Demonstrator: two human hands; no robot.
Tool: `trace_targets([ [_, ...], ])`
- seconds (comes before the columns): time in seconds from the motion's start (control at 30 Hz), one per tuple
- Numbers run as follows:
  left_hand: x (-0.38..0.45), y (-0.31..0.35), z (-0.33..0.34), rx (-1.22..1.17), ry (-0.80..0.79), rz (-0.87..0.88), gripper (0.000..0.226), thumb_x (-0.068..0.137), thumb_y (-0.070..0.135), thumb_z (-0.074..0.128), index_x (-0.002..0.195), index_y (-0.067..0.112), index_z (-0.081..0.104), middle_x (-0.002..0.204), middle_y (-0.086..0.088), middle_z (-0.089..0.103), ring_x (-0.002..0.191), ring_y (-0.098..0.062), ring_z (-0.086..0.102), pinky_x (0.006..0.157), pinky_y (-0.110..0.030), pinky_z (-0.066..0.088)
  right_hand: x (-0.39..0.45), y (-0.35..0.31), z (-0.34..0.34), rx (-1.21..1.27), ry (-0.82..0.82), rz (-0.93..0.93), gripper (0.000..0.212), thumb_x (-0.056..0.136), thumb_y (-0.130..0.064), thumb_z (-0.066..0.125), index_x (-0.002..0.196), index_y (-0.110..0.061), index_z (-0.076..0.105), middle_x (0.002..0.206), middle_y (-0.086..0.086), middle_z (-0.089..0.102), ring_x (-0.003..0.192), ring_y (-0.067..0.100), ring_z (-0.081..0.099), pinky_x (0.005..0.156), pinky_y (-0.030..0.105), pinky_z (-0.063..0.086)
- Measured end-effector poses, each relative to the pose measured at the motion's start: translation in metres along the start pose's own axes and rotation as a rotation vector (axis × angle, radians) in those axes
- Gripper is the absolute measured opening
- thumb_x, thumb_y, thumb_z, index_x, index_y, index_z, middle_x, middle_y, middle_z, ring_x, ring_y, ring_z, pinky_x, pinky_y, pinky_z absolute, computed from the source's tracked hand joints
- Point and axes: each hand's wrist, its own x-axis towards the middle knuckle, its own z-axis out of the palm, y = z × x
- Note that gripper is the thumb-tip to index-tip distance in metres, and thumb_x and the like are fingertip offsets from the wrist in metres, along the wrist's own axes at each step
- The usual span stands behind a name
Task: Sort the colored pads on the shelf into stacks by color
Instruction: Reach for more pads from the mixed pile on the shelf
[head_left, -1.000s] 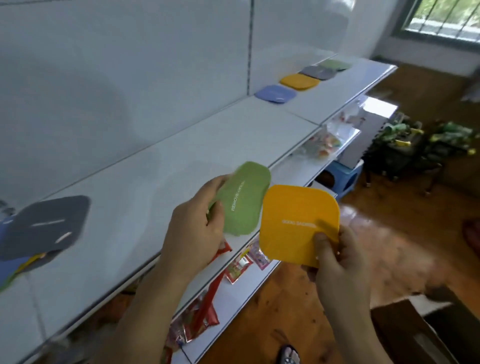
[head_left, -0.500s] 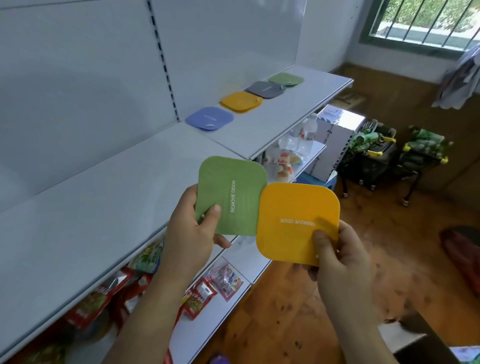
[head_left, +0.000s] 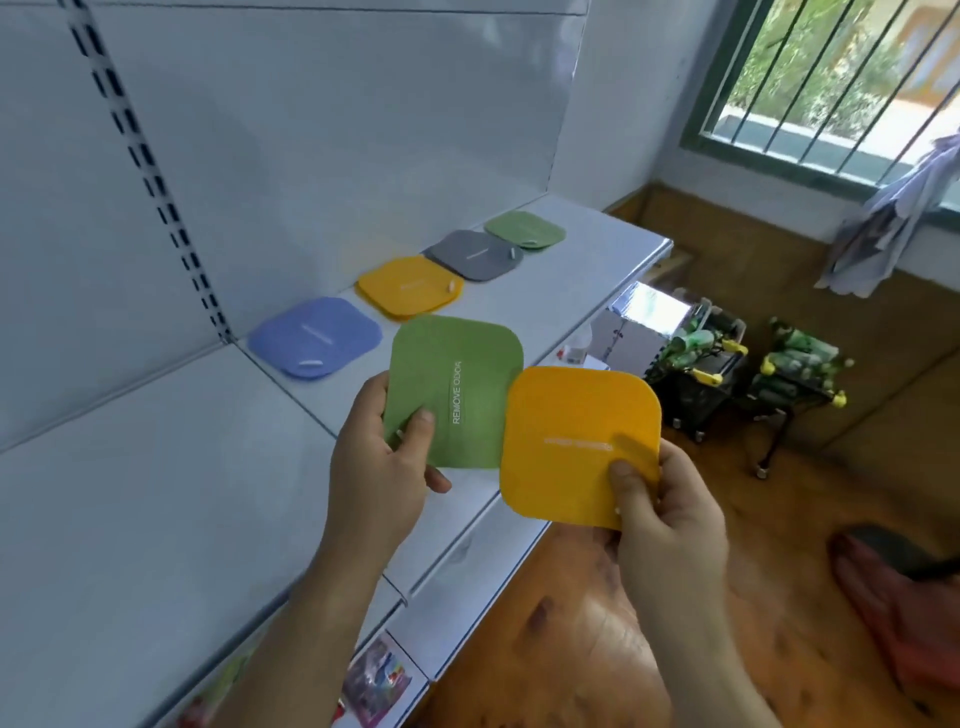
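Observation:
My left hand (head_left: 379, 478) pinches a green pad (head_left: 457, 384) by its lower left corner, thumb on its face. In my right hand (head_left: 670, 514) is a yellow pad (head_left: 571, 431), pinched at its lower right corner; it overlaps the green pad's right edge. Both pads are held in the air over the front edge of the white shelf (head_left: 130, 519). Further back on the shelf lie four stacks in a row along the back panel: blue (head_left: 311, 338), yellow (head_left: 408, 286), grey (head_left: 475, 254) and green (head_left: 524, 228).
A slotted upright (head_left: 150, 171) divides the shelf's back panel. Lower shelves (head_left: 467, 587) hold packaged goods. On the wooden floor to the right stand a white box (head_left: 644, 322) and carts of bottles (head_left: 800, 369). A barred window (head_left: 841, 78) is at the top right.
The view has swung right along the shelf, so the four stacks now lie closer and larger. The green pad turned flat, face towards me. Both hands keep their pads.

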Motion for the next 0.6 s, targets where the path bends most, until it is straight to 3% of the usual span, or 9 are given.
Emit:
trace_targets([
  [0.1,0.027,-0.002,0.012,-0.02,0.082,-0.011,0.033,0.102,0.004,0.058,0.124,0.028,0.064,0.106,0.009,0.072,0.067,-0.018,0.07,0.05,-0.042,0.061,0.041,0.0,0.011,0.023,-0.056,0.021,0.016,0.107,-0.016,0.056,0.107,-0.026,0.069,0.061,-0.006,0.057,0.047,0.01,0.052,0.047,0.024,0.045],
  [0.27,0.07,-0.014,0.025,0.052,0.275,-0.066,0.029,0.103,0.005,0.056,0.122,0.026,0.063,0.097,0.014,0.071,0.052,-0.021,0.066,0.048,-0.033,0.057,0.121,0.009,0.041,0.06,-0.211,0.041,0.015,0.107,-0.016,0.056,0.106,-0.024,0.069,0.061,-0.006,0.056,0.049,0.012,0.053,0.049,0.029,0.049],
  [0.4,0.097,-0.017,0.038,0.089,0.465,-0.11,0.025,0.103,0.007,0.057,0.117,0.027,0.062,0.087,0.024,0.069,0.044,-0.021,0.064,0.057,-0.049,0.06,0.19,0.011,0.071,0.093,-0.411,0.069,0.02,0.107,-0.012,0.055,0.099,-0.025,0.068,0.062,-0.002,0.053,0.053,0.017,0.049,0.049,0.032,0.049],
  [0.6,0.107,-0.015,0.053,0.075,0.731,-0.156,0.032,0.101,0.004,0.058,0.108,0.034,0.064,0.093,0.011,0.07,0.048,-0.015,0.063,0.058,-0.061,0.059,0.275,0.013,0.117,-0.062,-0.667,-0.004,0.018,0.105,-0.017,0.053,0.105,-0.029,0.066,0.062,-0.002,0.063,0.051,0.019,0.062,0.057,0.053,0.056],
])
